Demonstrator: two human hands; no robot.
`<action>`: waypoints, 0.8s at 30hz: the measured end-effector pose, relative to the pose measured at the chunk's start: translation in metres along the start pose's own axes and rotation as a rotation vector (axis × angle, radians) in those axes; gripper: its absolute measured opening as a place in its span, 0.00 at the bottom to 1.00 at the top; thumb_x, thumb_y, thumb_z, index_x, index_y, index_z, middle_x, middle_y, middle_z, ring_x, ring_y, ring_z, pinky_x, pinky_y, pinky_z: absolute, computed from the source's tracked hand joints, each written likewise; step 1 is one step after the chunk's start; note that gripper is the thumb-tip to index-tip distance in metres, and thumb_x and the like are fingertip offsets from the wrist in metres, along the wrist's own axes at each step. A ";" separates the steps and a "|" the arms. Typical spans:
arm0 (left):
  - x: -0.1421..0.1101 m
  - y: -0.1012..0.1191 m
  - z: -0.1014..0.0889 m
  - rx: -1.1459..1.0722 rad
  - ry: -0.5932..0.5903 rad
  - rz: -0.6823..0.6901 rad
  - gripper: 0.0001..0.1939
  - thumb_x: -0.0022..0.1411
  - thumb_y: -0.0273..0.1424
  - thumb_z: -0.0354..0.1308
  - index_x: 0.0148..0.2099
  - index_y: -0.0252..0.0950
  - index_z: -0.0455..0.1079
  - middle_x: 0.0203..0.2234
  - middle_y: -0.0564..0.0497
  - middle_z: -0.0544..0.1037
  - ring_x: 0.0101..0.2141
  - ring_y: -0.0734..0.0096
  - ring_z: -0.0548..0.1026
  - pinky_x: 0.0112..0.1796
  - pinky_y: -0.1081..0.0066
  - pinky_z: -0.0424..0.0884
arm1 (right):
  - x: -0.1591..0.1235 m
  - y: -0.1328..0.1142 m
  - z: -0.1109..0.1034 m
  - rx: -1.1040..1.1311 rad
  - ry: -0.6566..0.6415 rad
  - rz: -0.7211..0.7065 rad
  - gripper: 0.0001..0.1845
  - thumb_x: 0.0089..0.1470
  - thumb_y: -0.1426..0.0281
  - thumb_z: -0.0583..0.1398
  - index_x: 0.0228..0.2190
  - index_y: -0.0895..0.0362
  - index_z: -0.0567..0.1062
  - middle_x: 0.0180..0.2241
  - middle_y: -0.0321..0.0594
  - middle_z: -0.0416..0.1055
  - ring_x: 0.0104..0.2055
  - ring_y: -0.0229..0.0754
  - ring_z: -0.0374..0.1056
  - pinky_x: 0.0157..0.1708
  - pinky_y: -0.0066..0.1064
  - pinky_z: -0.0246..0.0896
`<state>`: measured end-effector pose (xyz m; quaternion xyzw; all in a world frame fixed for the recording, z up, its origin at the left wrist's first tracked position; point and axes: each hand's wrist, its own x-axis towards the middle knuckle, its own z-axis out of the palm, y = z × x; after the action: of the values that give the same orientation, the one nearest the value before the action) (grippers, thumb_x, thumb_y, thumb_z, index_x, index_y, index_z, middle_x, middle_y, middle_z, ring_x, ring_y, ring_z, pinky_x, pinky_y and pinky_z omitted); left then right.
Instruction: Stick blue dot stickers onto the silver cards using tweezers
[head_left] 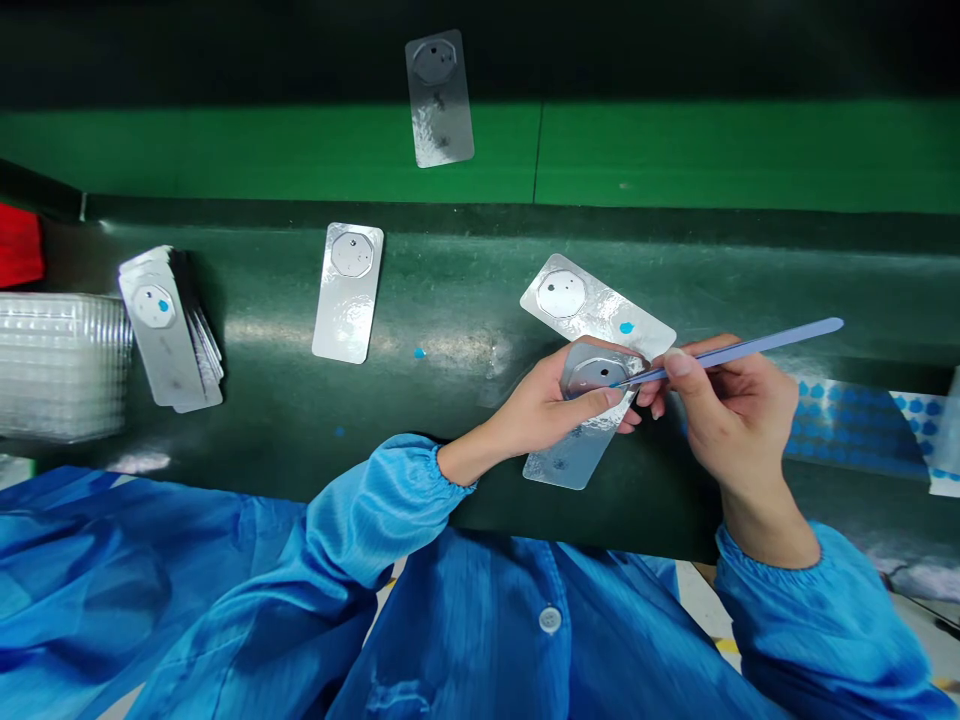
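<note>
My left hand (551, 405) grips a shiny silver metal plate (576, 440) with an octagonal raised pad near its top, holding it tilted above the dark green belt. My right hand (724, 405) pinches blue tweezers (739, 350), whose tip rests on the plate's octagonal pad. Just behind lies another silver plate (596, 310) that carries a small blue dot sticker (626, 327). Both arms wear blue smock sleeves.
A single plate (347, 292) lies mid-belt and another plate (440, 97) lies farther back on the bright green strip. A stack of plates (171, 328) sits left beside clear plastic trays (60, 365). A sheet of blue dot stickers (862, 425) lies at right. A loose blue dot (420, 352) is on the belt.
</note>
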<state>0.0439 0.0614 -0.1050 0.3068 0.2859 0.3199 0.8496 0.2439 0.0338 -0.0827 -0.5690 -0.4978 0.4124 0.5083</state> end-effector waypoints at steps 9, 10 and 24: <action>-0.003 0.003 0.005 -0.087 0.092 0.102 0.29 0.64 0.39 0.80 0.63 0.41 0.75 0.47 0.45 0.89 0.44 0.55 0.90 0.53 0.53 0.87 | 0.000 0.001 0.011 -0.054 0.127 -0.153 0.11 0.74 0.55 0.69 0.48 0.47 0.85 0.48 0.43 0.77 0.41 0.46 0.73 0.38 0.40 0.73; -0.003 0.002 0.003 -0.082 0.116 0.126 0.30 0.62 0.37 0.79 0.63 0.40 0.75 0.48 0.45 0.90 0.46 0.54 0.90 0.54 0.54 0.86 | -0.002 0.002 0.014 -0.052 0.029 -0.056 0.13 0.73 0.53 0.69 0.51 0.47 0.84 0.48 0.42 0.77 0.40 0.45 0.73 0.37 0.38 0.73; -0.005 -0.011 0.004 -0.059 0.238 0.196 0.29 0.62 0.35 0.77 0.63 0.40 0.75 0.53 0.45 0.88 0.62 0.50 0.83 0.66 0.54 0.73 | -0.011 0.009 0.050 0.040 0.074 0.039 0.12 0.68 0.55 0.71 0.42 0.49 0.79 0.37 0.35 0.71 0.36 0.41 0.65 0.35 0.33 0.66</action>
<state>0.0477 0.0496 -0.1089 0.2681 0.3436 0.4438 0.7830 0.1945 0.0317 -0.0992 -0.5834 -0.4590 0.4109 0.5293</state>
